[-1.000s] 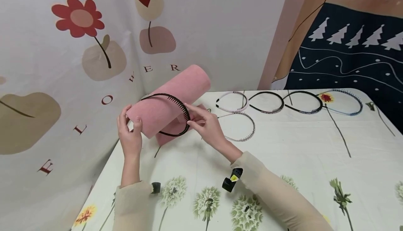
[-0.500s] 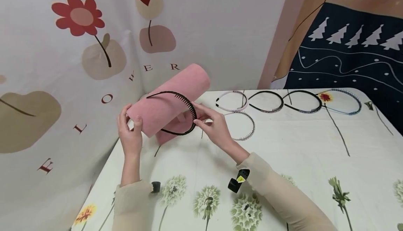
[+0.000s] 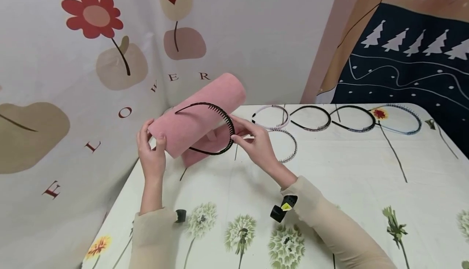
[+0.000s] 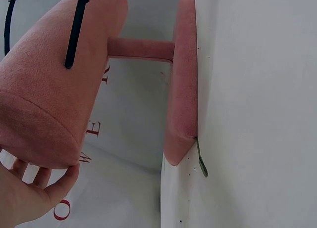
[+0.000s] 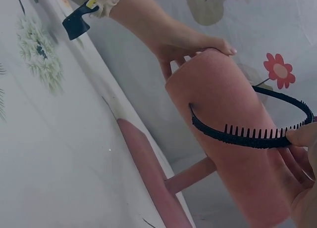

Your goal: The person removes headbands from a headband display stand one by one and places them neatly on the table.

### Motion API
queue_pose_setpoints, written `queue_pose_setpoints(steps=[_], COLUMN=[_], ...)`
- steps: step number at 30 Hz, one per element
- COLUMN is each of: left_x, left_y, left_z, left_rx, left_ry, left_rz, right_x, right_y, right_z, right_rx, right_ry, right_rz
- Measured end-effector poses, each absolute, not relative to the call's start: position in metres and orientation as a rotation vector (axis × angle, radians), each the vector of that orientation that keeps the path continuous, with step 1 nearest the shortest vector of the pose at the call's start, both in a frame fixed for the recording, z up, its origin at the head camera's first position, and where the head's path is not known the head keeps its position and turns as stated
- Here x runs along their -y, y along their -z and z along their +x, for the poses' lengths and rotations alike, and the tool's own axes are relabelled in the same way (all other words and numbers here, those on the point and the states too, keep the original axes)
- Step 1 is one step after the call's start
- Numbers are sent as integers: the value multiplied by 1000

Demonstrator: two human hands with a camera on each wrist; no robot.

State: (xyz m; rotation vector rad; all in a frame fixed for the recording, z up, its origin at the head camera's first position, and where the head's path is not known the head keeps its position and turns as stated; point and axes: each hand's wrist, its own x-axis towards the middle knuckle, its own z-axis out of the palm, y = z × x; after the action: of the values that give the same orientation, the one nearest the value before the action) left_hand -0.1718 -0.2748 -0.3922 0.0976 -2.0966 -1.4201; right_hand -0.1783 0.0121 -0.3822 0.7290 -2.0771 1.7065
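A pink plush headband stand (image 3: 205, 106), a roll on a short post over a flat base (image 4: 183, 89), stands at the table's back left. My left hand (image 3: 152, 155) grips the near left end of the roll, thumb in front. A black toothed headband (image 3: 216, 110) loops about the roll; its two tips lie on either side of the roll in the right wrist view. Between thumb and fingers, my right hand (image 3: 256, 141) pinches the headband at the middle of its curve, to the right of the roll.
Several other headbands lie at the back of the table: a pink one (image 3: 271, 107), two dark ones (image 3: 311, 107) and a blue one (image 3: 403, 108). A grey toothed headband (image 3: 295, 147) lies nearer, partly behind my right hand. A printed cloth wall (image 3: 256, 37) rises behind.
My right hand has drawn the black headband rightward, away from the roll, so more of its loop stands clear. My left hand has kept its grip on the roll's end.
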Motion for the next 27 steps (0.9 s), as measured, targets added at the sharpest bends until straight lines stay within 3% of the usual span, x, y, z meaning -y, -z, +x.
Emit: queue_pose_setpoints(steps=[27], left_x=[276], left_y=[391], left_z=[-172], left_rx=[2097], left_ry=[1461], left_rz=[112], right_x=[-93], right_y=[368], right_z=[-185], right_rx=[2038], right_ry=[-2036], right_rz=[525])
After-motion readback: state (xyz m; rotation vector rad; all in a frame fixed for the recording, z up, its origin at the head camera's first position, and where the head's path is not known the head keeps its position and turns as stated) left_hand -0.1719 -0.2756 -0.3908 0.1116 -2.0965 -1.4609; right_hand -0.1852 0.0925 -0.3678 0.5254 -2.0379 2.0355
